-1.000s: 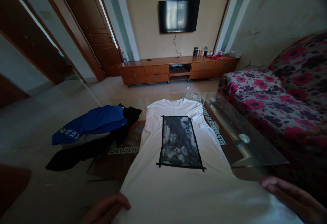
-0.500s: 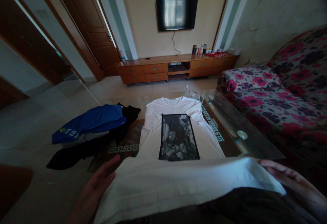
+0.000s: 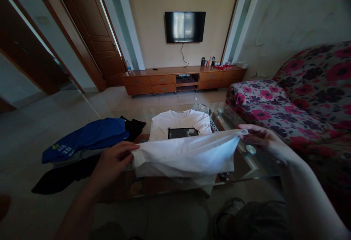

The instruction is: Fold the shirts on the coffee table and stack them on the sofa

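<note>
A white T-shirt (image 3: 181,156) with a dark picture print lies on the glass coffee table, its collar at the far side. Its lower part is lifted and folded over, hiding most of the print. My left hand (image 3: 116,157) pinches the left end of the raised fold between thumb and fingers. At the right end, my right hand (image 3: 260,137) grips the other corner of the fold, holding it a bit higher than the left. The cloth between them hangs fairly taut above the table.
Left of the shirt is a pile of blue (image 3: 87,137), grey and black clothes. The glass table (image 3: 263,165) has round metal fittings. A flowered sofa (image 3: 263,108) stands at the right. A long wooden TV cabinet (image 3: 164,79) holds bottles and cans beneath the television (image 3: 185,27).
Both hands have moved forward and inward, carrying the shirt's lower edge away from me and over the print. My view has tilted slightly upward.
</note>
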`<state>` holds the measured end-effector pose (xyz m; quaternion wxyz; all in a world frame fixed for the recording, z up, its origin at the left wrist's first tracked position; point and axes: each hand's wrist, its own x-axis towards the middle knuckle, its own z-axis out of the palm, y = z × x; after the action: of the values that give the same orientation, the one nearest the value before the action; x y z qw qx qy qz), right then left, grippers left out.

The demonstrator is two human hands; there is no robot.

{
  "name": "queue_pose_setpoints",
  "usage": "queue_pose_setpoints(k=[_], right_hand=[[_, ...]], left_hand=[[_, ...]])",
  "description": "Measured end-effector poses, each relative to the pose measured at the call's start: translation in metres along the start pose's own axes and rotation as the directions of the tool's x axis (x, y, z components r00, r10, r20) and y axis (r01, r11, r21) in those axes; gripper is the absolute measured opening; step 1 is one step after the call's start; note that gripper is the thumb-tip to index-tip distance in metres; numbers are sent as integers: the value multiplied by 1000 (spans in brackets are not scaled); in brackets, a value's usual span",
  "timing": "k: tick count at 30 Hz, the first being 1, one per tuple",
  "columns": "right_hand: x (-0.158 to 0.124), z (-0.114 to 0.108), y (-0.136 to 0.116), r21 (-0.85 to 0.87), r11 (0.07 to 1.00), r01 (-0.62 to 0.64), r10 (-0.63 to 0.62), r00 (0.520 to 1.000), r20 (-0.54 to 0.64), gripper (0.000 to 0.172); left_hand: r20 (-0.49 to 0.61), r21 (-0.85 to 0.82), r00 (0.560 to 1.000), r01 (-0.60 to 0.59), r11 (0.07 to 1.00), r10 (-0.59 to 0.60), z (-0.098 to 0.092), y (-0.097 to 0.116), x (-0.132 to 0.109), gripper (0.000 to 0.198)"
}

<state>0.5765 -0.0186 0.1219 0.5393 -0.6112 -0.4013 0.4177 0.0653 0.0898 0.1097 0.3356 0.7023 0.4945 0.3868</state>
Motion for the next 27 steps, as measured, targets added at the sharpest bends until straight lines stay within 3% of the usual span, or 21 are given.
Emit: queue_pose_setpoints(k=[4, 8, 11, 14, 21, 27], right_hand=[[5, -2, 11, -106, 989, 99, -104, 994, -39, 63], [4, -4, 31, -216, 971, 100, -119, 990, -77, 52], [3, -11, 37, -182, 978, 104, -120, 990, -79, 38], [0, -20, 35, -155, 982, 109, -133, 979, -155, 34], [-14, -26, 19, -120, 991, 57, -85, 967, -242, 41], [-21, -23, 11, -51, 996, 71, -83, 952, -296, 43]], left_hand=[[-101, 114, 995, 24, 993, -13, -8, -6, 0, 28], [-100, 143, 995, 30, 989, -16, -19, -7, -8, 32], [-107, 222, 994, -6, 975, 31, -25, -5, -10, 36], [-144, 249, 988, -23, 968, 61, -28, -8, -10, 38], [-317, 35, 948, -25, 999, 35, -27, -18, -12, 30], [-336, -67, 942, -11, 998, -12, -38, -11, -14, 23]])
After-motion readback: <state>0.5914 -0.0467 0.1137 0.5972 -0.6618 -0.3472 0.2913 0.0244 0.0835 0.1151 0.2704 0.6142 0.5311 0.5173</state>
